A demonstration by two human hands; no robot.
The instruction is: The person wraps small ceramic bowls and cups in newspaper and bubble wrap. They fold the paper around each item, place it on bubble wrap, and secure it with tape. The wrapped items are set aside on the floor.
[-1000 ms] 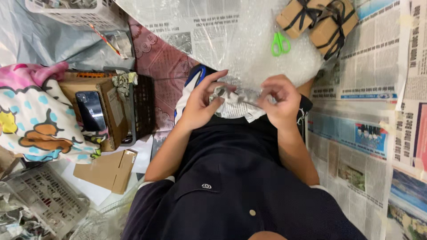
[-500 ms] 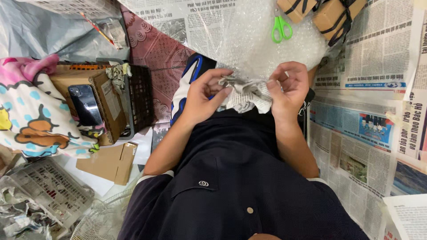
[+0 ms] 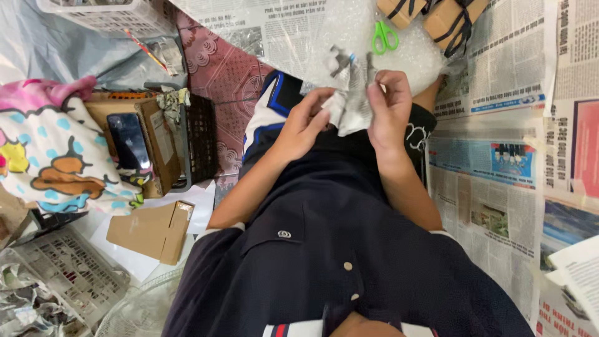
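Both hands, left hand [image 3: 304, 125] and right hand [image 3: 388, 106], are pinching a crumpled paper wad [image 3: 348, 106] in a closed grip at upper centre (newspaper [image 3: 499, 162] is covering the floor), green scissors [image 3: 384, 36] lying above.

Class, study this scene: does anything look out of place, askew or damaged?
Mildly: green scissors lie loose on the bubble wrap, and a flattened cardboard box lies askew on the floor. Nothing looks spilled or broken.

Crumpled newspaper bundle [image 3: 348, 93] — upright, above lap.
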